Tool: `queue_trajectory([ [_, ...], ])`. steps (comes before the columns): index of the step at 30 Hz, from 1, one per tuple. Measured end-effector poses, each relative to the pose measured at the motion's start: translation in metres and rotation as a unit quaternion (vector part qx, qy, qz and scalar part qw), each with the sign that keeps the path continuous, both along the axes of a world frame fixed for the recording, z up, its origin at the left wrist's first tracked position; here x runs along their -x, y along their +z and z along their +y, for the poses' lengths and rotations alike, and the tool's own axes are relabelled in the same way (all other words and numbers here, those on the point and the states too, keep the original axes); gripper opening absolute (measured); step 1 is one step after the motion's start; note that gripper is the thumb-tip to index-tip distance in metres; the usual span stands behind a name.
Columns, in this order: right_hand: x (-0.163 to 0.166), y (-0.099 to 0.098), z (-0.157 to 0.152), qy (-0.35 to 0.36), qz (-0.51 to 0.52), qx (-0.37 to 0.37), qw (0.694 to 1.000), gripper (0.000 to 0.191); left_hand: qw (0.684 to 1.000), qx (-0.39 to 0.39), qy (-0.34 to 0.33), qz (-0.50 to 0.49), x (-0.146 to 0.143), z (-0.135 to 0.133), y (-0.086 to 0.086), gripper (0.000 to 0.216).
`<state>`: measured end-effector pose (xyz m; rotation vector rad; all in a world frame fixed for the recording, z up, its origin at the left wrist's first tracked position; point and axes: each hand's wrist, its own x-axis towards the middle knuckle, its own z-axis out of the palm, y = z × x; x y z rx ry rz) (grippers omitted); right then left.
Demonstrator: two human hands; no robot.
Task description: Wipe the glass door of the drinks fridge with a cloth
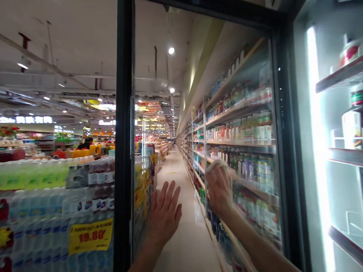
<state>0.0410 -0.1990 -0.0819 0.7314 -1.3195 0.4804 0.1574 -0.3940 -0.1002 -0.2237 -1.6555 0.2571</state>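
Note:
A glass cooler door with a black frame stands swung out in front of me. My left hand is raised to the lower part of the pane, palm toward the glass and fingers spread, holding nothing. Higher and to the right, my right hand is closed over a white cloth at the pane. Only the cloth's upper edge shows past the fingers, which are slightly blurred.
Lit cooler shelves with bottles are on the right beside the door. Stacked packs of bottled drinks with a yellow price sign stand on the left. Through the glass, a long aisle floor runs beside bottle shelves.

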Motion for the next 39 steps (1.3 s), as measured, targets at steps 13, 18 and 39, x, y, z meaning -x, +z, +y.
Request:
queue_trajectory([
  [13,-0.007,-0.007,-0.001,0.018,0.034,-0.143,0.989,0.05,1.0,0.006,0.009,-0.007,-0.003,0.0,-0.001,0.046],
  [18,0.004,-0.001,-0.004,-0.009,-0.012,0.112,0.994,0.052,1.0,0.007,0.004,-0.006,-0.003,0.001,0.0,0.044],
  [39,0.02,0.008,0.032,-0.035,-0.05,0.036,0.998,0.045,1.0,-0.001,-0.026,0.009,0.003,-0.001,0.0,0.054],
])
